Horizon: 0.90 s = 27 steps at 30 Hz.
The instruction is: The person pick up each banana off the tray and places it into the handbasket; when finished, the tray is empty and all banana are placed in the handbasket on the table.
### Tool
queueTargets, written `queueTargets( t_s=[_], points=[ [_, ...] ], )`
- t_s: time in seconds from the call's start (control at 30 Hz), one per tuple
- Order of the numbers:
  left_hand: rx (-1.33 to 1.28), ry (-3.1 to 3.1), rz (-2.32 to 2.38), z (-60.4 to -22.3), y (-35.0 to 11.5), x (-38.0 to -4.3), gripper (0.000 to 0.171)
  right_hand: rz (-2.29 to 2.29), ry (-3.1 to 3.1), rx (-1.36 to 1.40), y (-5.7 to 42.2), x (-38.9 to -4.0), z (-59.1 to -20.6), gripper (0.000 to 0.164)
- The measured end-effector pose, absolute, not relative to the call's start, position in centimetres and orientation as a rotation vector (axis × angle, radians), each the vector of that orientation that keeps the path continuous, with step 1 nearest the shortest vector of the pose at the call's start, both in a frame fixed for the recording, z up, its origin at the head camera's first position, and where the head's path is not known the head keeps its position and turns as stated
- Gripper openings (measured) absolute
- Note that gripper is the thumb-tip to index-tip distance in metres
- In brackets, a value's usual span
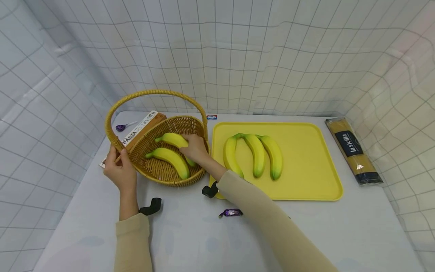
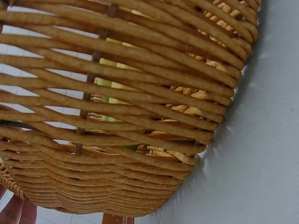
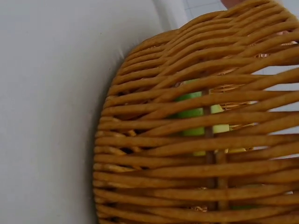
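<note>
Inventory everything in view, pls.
Basket: 1, tan, table's left
Bananas: 2, yellow, in basket
Other bananas: 3, yellow, on tray
Tray: 1, yellow, right of basket
Pasta box: 1, brown/white, left of basket
Lollipop: 1, purple, left of box
Wrapped candy: 1, purple, in front of tray
Pasta packet: 1, golden/black, right of tray
Small item: 1, blue/red, far table edge
Table: 1, white, underneath
Gridded cloth: count unclear, white, around table
Wrist devices: 2, black, at wrists
Left hand: 1, gripping basket rim
Right hand: 1, holding banana in basket
Sleeves: 2, beige, forearms
</note>
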<state>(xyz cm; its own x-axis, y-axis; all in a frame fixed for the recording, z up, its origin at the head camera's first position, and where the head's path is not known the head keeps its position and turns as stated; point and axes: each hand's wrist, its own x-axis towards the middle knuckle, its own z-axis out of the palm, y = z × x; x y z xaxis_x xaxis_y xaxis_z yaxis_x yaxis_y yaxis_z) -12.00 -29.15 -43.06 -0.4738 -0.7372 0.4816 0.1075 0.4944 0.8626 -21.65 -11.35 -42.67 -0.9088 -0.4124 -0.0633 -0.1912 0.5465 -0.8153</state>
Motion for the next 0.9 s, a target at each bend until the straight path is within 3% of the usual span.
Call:
queueTargets(
  t_s=[0.57, 0.9],
  points=[
    [0.527, -1.799, -1.09, -44.7, -30.4, -12.5, 0.03, -1.036, 2.539, -0.543, -11.7, -22.0, -43.5, 0.049],
    [0.462, -1.79, -1.102, -44.7, -30.5, -12.3, 0.03, -1.165, 2.568, -0.533, -11.4, -21.6, -43.0, 0.049]
  ],
)
